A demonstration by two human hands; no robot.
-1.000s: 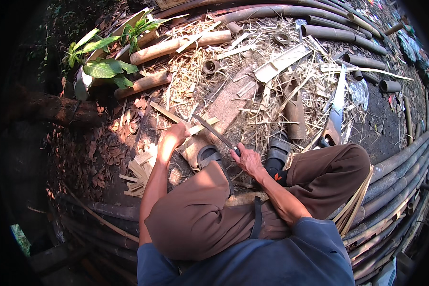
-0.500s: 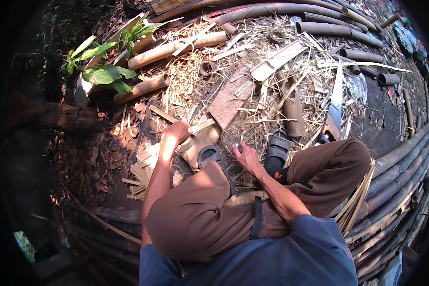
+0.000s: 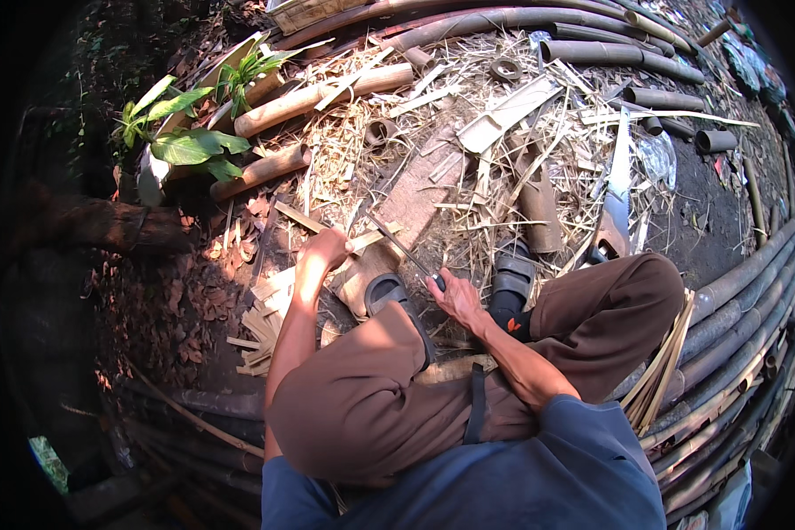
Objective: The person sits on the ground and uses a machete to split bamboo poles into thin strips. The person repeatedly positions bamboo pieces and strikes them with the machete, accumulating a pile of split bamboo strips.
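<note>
My left hand [image 3: 325,249] is closed on a pale bamboo strip [image 3: 367,239], whose free end sticks out to the right of the fingers. In my right hand [image 3: 459,299] is a knife [image 3: 408,252], gripped by its dark handle. Its thin blade slants up and left, with the tip close to the strip's end; whether they touch I cannot tell. Under the strip lies a wooden block [image 3: 368,276], beside my sandalled left foot [image 3: 389,290]. Another strip [image 3: 297,216] shows just beyond my left hand. Cut bamboo pieces [image 3: 261,331] lie heaped near my left forearm.
A brown plank [image 3: 428,181] lies ahead among bamboo shavings [image 3: 344,146]. A handsaw [image 3: 618,190] rests right of my feet, near a bamboo tube [image 3: 539,208]. Long bamboo poles [image 3: 724,291] line the right side. A leafy plant [image 3: 190,146] stands at the far left.
The knife blade has swung up and left, so its tip now lies by the strip's end. My left hand keeps nearly the same place. The whole view has shifted slightly.
</note>
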